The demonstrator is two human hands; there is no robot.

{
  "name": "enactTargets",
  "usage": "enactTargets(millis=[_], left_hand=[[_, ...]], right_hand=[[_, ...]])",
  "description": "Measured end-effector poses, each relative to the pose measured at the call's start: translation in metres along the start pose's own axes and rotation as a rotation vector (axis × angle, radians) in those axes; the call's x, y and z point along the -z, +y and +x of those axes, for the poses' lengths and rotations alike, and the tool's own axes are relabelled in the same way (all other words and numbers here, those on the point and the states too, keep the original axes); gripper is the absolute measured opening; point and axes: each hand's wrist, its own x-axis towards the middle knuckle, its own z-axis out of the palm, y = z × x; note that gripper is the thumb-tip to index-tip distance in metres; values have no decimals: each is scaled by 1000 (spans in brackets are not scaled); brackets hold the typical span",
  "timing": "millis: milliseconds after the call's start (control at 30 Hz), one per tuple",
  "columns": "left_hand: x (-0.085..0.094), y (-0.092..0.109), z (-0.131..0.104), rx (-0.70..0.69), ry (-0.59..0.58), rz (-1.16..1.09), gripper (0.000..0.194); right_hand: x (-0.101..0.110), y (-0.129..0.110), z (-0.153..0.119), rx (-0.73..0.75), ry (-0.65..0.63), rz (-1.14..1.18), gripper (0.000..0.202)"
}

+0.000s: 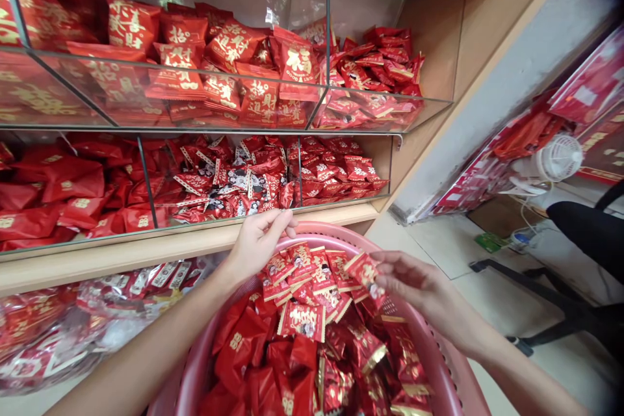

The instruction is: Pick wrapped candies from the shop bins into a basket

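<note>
A pink plastic basket [195, 364] full of red wrapped packets stands at the bottom centre. My right hand [414, 283] pinches a small red packet with gold edges [363, 273] over the basket's right side. Near the basket's back rim is my left hand [263, 237], its fingers curled together; what they hold, if anything, is too small to make out. Between the hands lies a cluster of similar gold-edged packets [302, 320], with plain red packets [244, 341] at the left and shiny red ones [363, 344] at the right.
Shelves with clear dividers [146, 182] hold many red packets behind the basket. Plastic-wrapped goods [117, 312] lie under the lower wooden ledge [97, 257]. At the right are a black chair base [541, 299], a white fan-like object [558, 157] and a grey wall edge [453, 123].
</note>
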Motion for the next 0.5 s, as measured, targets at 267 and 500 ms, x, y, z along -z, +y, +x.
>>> enactTargets(millis=[267,500], left_hand=[[-1,0,0,16,-6,-4,33],[-2,2,0,29,0,-26,32]], right_hand=[[2,21,8,-38,149,-97,39],[-9,24,7,-13,128,-122,33]])
